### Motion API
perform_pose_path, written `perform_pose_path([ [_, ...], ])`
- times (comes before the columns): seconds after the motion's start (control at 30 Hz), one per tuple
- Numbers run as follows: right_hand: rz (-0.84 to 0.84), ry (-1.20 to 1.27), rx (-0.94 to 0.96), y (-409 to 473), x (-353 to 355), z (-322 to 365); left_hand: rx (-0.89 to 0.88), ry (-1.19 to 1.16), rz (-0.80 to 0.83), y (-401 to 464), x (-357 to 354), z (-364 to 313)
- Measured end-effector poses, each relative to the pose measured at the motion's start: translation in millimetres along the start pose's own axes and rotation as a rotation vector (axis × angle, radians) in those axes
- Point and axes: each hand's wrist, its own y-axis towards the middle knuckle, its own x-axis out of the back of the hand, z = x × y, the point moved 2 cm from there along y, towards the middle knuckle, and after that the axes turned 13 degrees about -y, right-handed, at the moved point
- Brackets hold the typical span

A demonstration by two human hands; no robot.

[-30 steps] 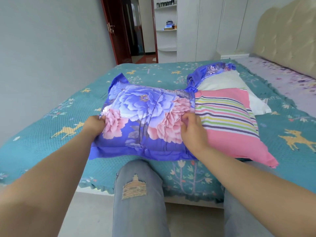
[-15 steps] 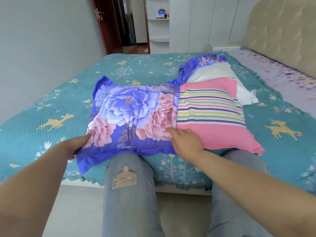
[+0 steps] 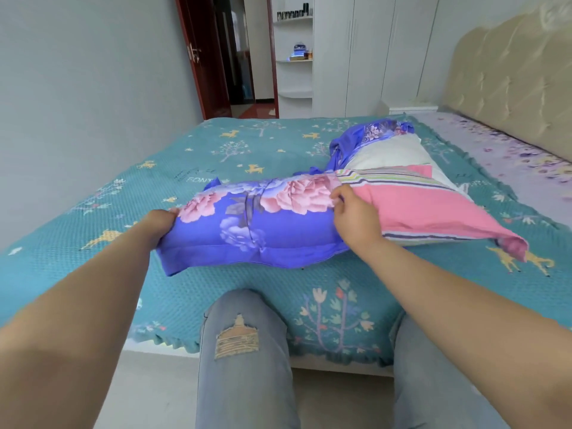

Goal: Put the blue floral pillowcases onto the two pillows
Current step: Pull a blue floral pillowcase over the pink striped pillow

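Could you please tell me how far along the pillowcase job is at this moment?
Nothing is finished yet. In hand: the blue floral pillowcase covers about half of the pink striped pillow; the left hand grips its closed end, and the right hand pinches its open edge. Left: covering the pink half, then dressing the white pillow behind, where the second floral pillowcase lies bunched at its far end.
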Motion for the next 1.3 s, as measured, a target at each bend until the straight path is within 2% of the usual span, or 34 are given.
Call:
perform_pose_path([
  [0.1,-0.034,-0.293,0.178,22.6,20.0,4.9,-0.068,0.146,-0.065,7.4,6.1,-13.9],
  [0.17,0.008,-0.465,0.210,34.8,30.9,1.3,-0.121,0.181,-0.104,10.3,8.1,-20.7],
  [0.27,0.041,-0.580,0.209,46.4,43.6,-9.8,-0.198,0.263,-0.186,7.4,10.0,-29.6],
  [0.37,0.072,-0.608,0.174,45.0,48.3,-24.9,-0.233,0.315,-0.214,5.2,5.5,-29.1],
  [0.43,0.122,-0.601,0.141,34.9,41.9,-36.1,-0.250,0.345,-0.170,7.0,-2.8,-21.3],
  [0.6,0.393,-0.359,-0.056,-7.7,-2.0,-50.0,-0.133,0.472,-0.101,6.4,-23.6,19.5],
  [0.67,0.495,-0.332,-0.051,-13.5,-8.6,-47.1,-0.093,0.595,-0.099,5.2,-25.9,30.0],
  [0.73,0.566,-0.348,-0.044,-3.6,-3.2,-41.3,-0.142,0.656,-0.150,5.6,-29.2,23.7],
  [0.8,0.564,-0.315,-0.073,15.1,3.7,-31.9,-0.270,0.581,-0.178,6.1,-40.5,1.5],
  [0.9,0.498,-0.178,-0.158,50.9,-1.8,-20.8,-0.385,0.432,0.047,5.6,-86.1,-37.4],
  [0.97,0.514,-0.044,-0.216,72.5,-14.5,-15.6,-0.416,0.423,0.149,-0.2,-118.7,-46.7],
  [1.03,0.562,0.025,-0.250,86.3,-30.2,-11.9,-0.446,0.429,0.108,-12.0,-137.1,-45.5],
  [1.13,0.538,-0.083,-0.167,98.9,-51.7,-6.2,-0.582,0.407,0.002,-28.7,-143.5,-42.2],
  [1.2,0.464,-0.194,-0.062,102.3,-50.7,-13.8,-0.695,0.435,0.006,-28.7,-148.5,-44.1],
  [1.27,0.376,-0.292,-0.048,104.9,-39.5,-42.7,-0.671,0.437,0.050,-23.2,-155.3,-46.0],
  [1.3,0.344,-0.298,-0.111,105.4,-35.3,-64.7,-0.640,0.444,0.080,-20.8,-160.9,-46.5],
])
